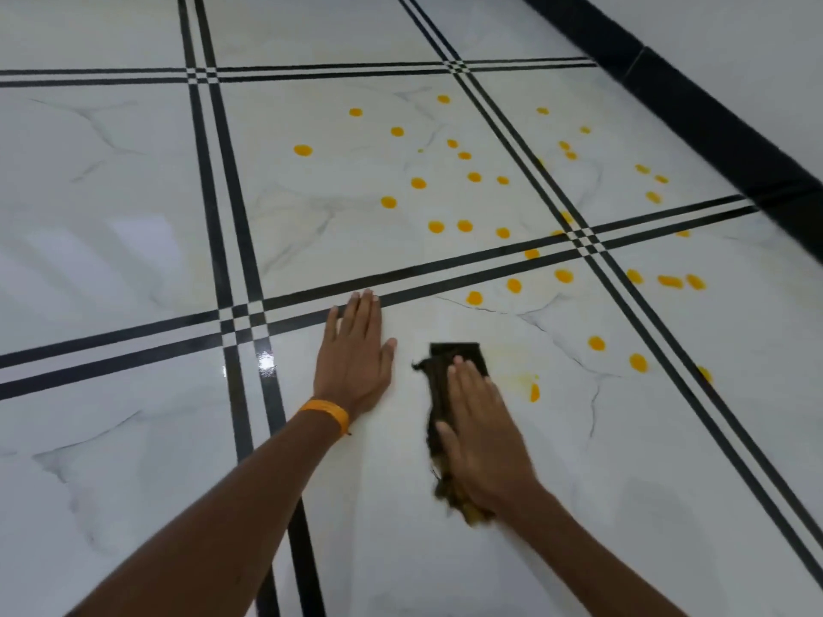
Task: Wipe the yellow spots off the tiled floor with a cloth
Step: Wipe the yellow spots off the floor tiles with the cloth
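Observation:
My right hand (483,431) lies flat on a dark cloth (441,371), pressing it onto the white marble tile floor (133,216). The cloth's near end is stained yellow. A faint yellow smear (519,377) and one elongated yellow spot (534,392) sit just right of the cloth. Several round yellow spots (418,183) dot the tiles beyond and to the right, some lying on the black tile lines. My left hand (356,362) rests palm down on the floor to the left of the cloth, fingers spread, holding nothing. An orange band circles its wrist.
Paired black stripes (213,171) cross the floor in a grid. A black skirting strip (694,100) runs along the white wall at the upper right. The tiles to the left carry no spots.

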